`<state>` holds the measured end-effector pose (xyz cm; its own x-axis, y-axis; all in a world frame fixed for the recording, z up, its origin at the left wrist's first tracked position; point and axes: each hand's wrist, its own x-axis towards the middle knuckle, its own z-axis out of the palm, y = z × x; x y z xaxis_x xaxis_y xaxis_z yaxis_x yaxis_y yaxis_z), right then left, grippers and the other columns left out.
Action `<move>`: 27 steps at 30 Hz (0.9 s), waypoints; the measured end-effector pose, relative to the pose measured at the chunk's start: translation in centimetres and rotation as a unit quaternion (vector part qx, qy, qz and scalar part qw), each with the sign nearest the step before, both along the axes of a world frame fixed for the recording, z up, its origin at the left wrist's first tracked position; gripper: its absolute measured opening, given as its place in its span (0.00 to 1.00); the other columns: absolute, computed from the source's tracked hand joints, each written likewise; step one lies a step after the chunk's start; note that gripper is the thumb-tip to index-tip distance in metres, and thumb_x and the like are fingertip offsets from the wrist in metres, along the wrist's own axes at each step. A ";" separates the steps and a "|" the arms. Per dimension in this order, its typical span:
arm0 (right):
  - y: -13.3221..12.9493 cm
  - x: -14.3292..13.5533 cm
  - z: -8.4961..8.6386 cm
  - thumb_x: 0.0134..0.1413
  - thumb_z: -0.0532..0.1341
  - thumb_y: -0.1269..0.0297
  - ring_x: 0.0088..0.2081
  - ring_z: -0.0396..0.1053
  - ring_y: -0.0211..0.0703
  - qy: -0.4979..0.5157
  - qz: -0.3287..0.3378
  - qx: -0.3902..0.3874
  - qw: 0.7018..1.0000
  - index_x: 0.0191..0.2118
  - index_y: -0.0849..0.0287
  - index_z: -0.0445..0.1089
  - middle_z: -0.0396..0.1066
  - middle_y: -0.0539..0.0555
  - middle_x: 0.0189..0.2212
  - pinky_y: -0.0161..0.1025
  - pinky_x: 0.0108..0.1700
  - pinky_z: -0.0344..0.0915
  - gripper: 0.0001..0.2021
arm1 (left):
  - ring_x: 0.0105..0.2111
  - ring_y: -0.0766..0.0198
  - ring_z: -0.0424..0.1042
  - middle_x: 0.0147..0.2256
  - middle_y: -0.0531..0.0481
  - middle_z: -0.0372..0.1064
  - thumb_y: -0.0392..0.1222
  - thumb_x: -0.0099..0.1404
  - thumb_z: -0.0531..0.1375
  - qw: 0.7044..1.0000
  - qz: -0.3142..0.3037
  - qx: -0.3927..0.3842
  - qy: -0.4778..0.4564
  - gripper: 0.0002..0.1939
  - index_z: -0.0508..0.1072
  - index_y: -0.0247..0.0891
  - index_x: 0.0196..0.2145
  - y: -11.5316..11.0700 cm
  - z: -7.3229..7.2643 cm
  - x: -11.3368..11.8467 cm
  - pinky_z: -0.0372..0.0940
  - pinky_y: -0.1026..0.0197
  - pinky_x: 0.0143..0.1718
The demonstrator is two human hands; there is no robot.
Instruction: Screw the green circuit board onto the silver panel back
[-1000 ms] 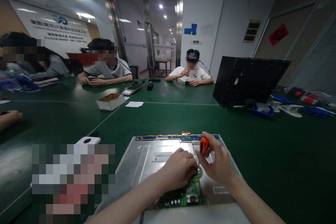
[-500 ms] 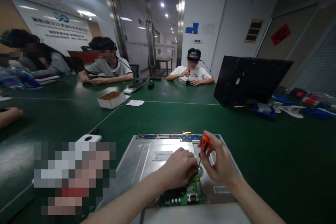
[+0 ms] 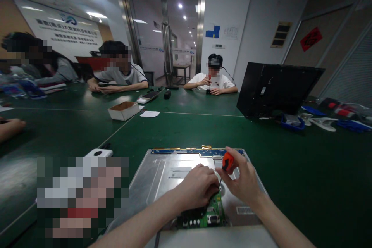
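An orange and black screwdriver [image 3: 228, 161] is pinched by its handle between the thumb and fingers of my right hand [image 3: 242, 178]. Its thin shaft points down at the upper edge of a green circuit board [image 3: 215, 210]. My left hand [image 3: 200, 186] rests over that board, fingers curled together around the shaft's lower end; what they grip there is hidden. The board is on the silvery metal back of a flat display panel [image 3: 157, 168]. A blue circuit strip [image 3: 180, 151] runs along the panel's far edge.
A black monitor housing [image 3: 279, 89] stands at the right, beside a blue tray [image 3: 292, 122]. An open cardboard box [image 3: 123, 111] and a paper slip [image 3: 150, 114] lie farther off. A white device [image 3: 99, 153] is at my left. Other people sit around the green table [image 3: 188, 128].
My right thumb and fingers have shifted on the screwdriver, and its handle has turned and tilted slightly. My left hand stays in place.
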<state>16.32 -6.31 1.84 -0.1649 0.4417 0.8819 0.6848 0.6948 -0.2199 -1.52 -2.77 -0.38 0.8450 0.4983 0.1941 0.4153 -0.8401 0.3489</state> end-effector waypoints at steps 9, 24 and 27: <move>-0.6 0.2 0.5 0.67 0.51 0.68 0.20 0.69 0.38 0.001 0.025 -0.025 0.999 0.67 0.57 0.53 0.73 0.48 0.27 0.35 0.23 0.67 0.24 | 0.36 0.55 0.75 0.35 0.47 0.76 0.32 0.63 0.60 1.000 0.006 0.020 0.013 0.08 0.78 0.39 0.39 -0.1 0.3 0.2 0.61 0.56 0.37; 0.0 0.1 -0.1 0.68 0.59 0.62 0.18 0.67 0.33 0.023 0.001 0.011 1.000 0.59 0.55 0.59 0.67 0.43 0.24 0.30 0.20 0.66 0.17 | 0.38 0.55 0.75 0.36 0.47 0.76 0.30 0.62 0.60 1.000 -0.004 0.003 -0.007 0.08 0.76 0.39 0.37 0.1 0.0 0.0 0.63 0.58 0.38; -0.1 0.1 0.1 0.68 0.58 0.63 0.18 0.67 0.33 0.021 0.007 0.006 1.000 0.60 0.56 0.58 0.69 0.45 0.26 0.30 0.20 0.67 0.18 | 0.38 0.56 0.75 0.36 0.47 0.76 0.30 0.62 0.59 1.000 -0.006 0.003 -0.009 0.09 0.76 0.39 0.38 0.1 0.1 0.0 0.63 0.58 0.38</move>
